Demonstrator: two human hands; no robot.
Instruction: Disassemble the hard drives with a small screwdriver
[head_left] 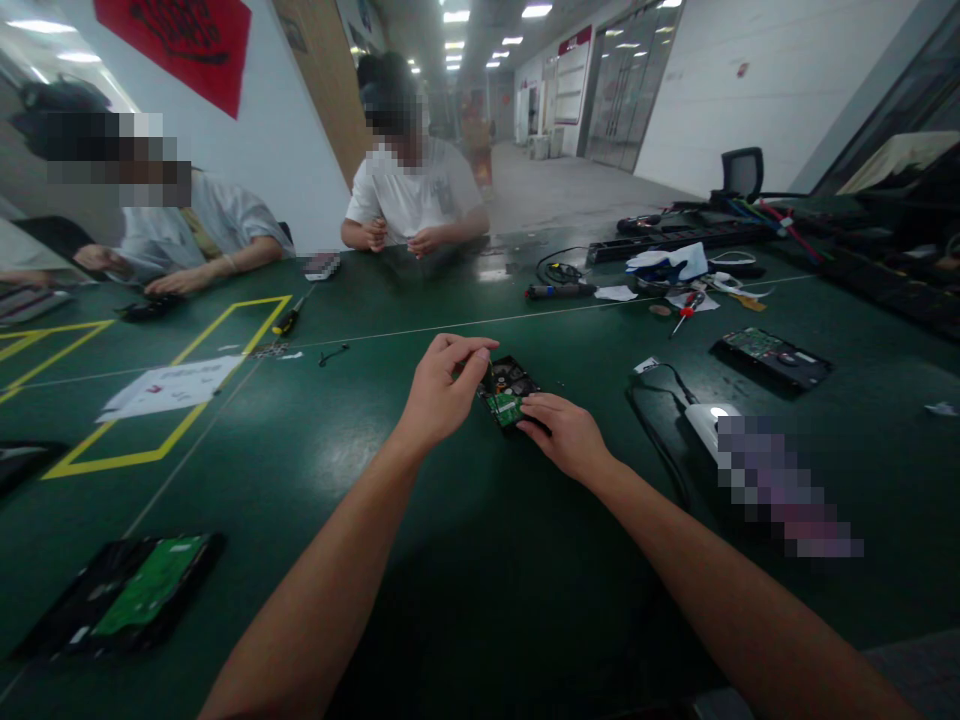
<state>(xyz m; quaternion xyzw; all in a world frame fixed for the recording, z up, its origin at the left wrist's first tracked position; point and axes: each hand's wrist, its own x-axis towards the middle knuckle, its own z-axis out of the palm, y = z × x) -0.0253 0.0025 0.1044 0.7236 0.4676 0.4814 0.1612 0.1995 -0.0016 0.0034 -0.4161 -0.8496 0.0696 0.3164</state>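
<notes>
A small black device with a green circuit board (507, 405) lies on the dark green table in front of me. My left hand (450, 385) is at its upper left edge, thumb and forefinger brought together over it; what they pinch, if anything, is too small to make out. From the right, my right hand (562, 432) grips the device's right edge between thumb and fingers. Similar devices rest elsewhere: a larger one (146, 590) at the lower left and another (776, 358) at the right.
On the right are a white device with a cable (709, 425), a red screwdriver (686, 312), a dark cylindrical tool (559, 291) and crumpled cloth (667, 263). Leftward lie a paper sheet (172, 388) and a yellow-black screwdriver (288, 318). Two people sit across the table (390, 300).
</notes>
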